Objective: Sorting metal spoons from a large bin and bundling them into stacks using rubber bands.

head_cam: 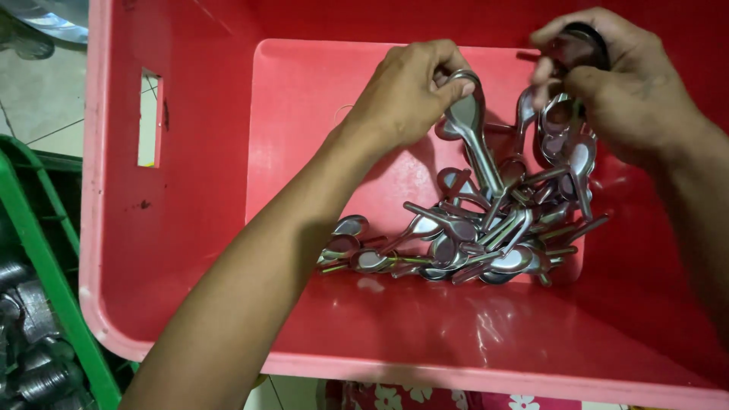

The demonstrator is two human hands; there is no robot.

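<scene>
Crate: red plastic crate (190, 250), its near wall closest to me.
Pile: metal spoon-shaped pieces (471, 243) heaped on the crate floor, below both grips; many remain loose.
Left hand (406, 95): grip pinched on one lifted piece (471, 125).
Right hand (615, 83): farther off, grip closed around a gathered bunch (566, 133).

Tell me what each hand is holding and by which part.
Left hand pinches one metal spoon at its bowl end. Right hand grips a bunch of spoons by their upper ends.

Both hands reach into a red crate (190, 288) — left hand (406, 95) pinching a metal spoon (472, 133), right hand (615, 83) gripping several.
</scene>
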